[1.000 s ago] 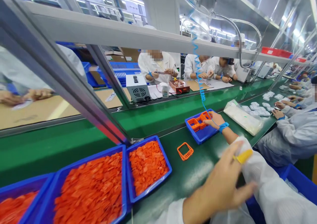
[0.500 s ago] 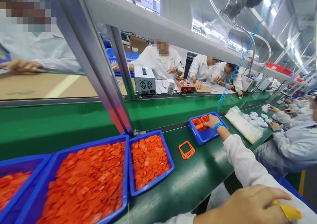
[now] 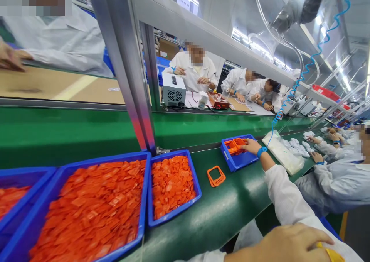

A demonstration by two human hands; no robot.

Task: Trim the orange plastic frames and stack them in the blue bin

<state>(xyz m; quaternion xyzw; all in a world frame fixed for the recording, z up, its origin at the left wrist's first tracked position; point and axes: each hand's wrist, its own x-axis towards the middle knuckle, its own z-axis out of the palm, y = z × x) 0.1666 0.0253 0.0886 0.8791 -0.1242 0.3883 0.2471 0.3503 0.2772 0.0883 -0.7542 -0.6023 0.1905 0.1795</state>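
Note:
My right hand [image 3: 252, 146], with a blue strap [image 3: 262, 151] at the wrist, reaches into a small blue tray [image 3: 241, 164]. Its fingers close on the edge of an orange plastic frame [image 3: 239, 144] in the right-hand stack there; the fingertips are partly hidden. Beside that stack sits another group of orange frames [image 3: 230, 147]. One loose orange frame [image 3: 216, 176] lies flat on the green belt, left of the tray. Low in the view, near my right sleeve, my left hand [image 3: 285, 244] has its fingers apart, with a yellow cover on one finger, cut off by the edge.
Blue bins [image 3: 146, 200] heaped with small orange pieces stand on the green belt [image 3: 173, 239] at left. A metal post [image 3: 121, 61] rises behind them. Beyond the tray lie a pale plastic bag [image 3: 285, 154] and white parts [image 3: 300, 148]. Co-workers sit opposite and at right.
My right hand has shifted slightly right in the tray, still at the orange frames. My left hand has sunk a little lower in view. The camera has turned slightly.

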